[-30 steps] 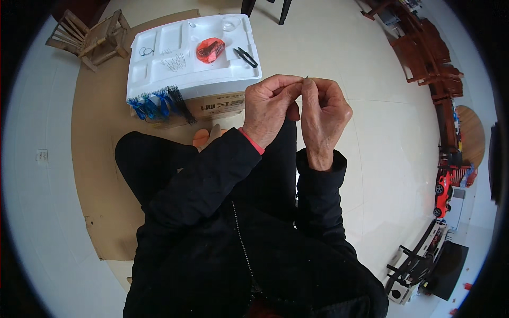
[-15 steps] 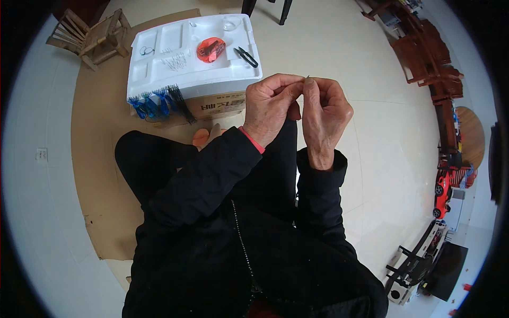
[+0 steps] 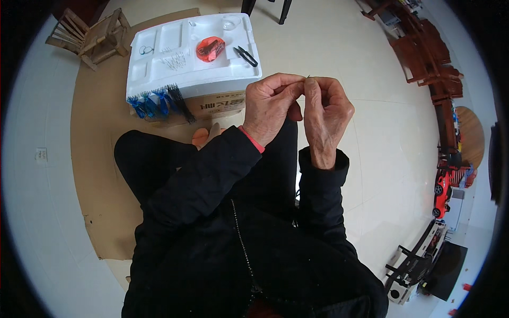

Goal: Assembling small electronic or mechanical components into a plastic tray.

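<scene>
My left hand [image 3: 270,108] and my right hand [image 3: 324,114] meet fingertip to fingertip in front of my body, both closed in a pinch. A tiny thin dark tip [image 3: 308,77] pokes out between them, too small to name, and my fingers hide the rest. Left of my hands is a white foam tray [image 3: 207,74] with moulded compartments. On it are black thread snips [image 3: 246,56], a red-orange round dish [image 3: 205,53] with brown pieces, a scatter of thin wire-like pieces [image 3: 174,60] and a clear small dish [image 3: 230,23]. Blue and black strand bundles [image 3: 154,103] hang over its near edge.
A cardboard box [image 3: 220,105] stands under the tray, on a flat brown cardboard sheet [image 3: 98,175]. A small wooden chair [image 3: 101,40] is at the far left. Dark wooden furniture [image 3: 424,58] and a red toy car [image 3: 440,193] line the right side.
My right hand has shifted very slightly to the right. The pinch of both hands stays the same, and the things on the tray have not moved.
</scene>
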Tool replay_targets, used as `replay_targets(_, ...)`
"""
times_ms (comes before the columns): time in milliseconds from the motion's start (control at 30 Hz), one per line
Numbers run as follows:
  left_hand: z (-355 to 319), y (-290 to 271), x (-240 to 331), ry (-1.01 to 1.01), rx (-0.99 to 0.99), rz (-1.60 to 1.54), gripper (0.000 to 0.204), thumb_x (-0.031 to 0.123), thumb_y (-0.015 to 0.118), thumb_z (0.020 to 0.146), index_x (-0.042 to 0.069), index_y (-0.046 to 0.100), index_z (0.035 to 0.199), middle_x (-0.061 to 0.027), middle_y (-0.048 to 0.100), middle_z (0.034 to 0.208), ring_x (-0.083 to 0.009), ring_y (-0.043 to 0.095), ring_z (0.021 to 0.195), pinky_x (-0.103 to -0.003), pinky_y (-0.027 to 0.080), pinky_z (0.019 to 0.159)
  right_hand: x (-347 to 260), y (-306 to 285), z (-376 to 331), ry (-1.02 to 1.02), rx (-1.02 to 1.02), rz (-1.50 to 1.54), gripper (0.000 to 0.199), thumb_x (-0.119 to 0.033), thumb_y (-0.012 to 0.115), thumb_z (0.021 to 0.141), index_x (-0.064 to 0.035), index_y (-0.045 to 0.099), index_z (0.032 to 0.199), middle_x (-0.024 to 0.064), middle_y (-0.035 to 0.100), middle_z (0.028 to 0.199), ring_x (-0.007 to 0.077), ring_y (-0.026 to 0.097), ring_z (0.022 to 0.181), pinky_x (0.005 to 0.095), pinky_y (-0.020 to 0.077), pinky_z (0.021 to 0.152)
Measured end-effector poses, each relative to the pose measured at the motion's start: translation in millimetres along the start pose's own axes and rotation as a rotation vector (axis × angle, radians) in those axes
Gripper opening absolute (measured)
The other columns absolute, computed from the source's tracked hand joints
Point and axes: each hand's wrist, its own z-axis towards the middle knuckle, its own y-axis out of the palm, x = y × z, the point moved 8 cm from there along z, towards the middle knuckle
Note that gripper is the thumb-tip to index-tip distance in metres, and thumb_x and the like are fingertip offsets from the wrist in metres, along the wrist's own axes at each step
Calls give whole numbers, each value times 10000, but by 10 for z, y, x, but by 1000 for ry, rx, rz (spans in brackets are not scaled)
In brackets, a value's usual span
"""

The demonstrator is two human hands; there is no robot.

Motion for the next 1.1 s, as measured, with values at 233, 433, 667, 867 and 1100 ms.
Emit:
replay_targets(233,-7,12,-11,4,2,-18,180,109,607,903,-27,653,1011,-47,641,777,-82,561,571,-197,461,498,85,-9,-25,157,-20,34,178,-127,626,867,43,633,814,27,605,655,53,506,588,197,392,526)
replay_targets(433,-11,5,-25,17,11,-43,181,107,608,901,-30,650,1011,-54,640,777,-89,557,564,-206,461,492,31,-7,-8,77,6,50,143,-58,603,849,59,579,770,40,548,540,61,481,438,202,361,390)
replay_targets(667,-12,4,-36,-7,4,-34,186,111,604,905,-28,648,1020,-58,639,775,-89,556,565,-207,464,500,66,-13,2,57,12,26,142,-54,601,844,60,580,763,33,545,532,55,472,431,200,354,391)
replay_targets(867,-11,11,-43,-25,-16,-21,190,115,602,906,-29,647,1022,-58,638,772,-89,555,565,-207,464,503,95,-30,-19,188,-27,-2,163,-111,625,837,46,630,792,18,597,645,48,497,584,195,378,521)
replay_targets(1100,-13,21,8,34,25,-25,114,77,615,886,-11,666,937,-31,620,675,-84,559,491,-202,450,448,119,-49,-11,168,-17,-30,156,-105,629,827,46,629,788,17,597,641,49,507,588,191,391,534)
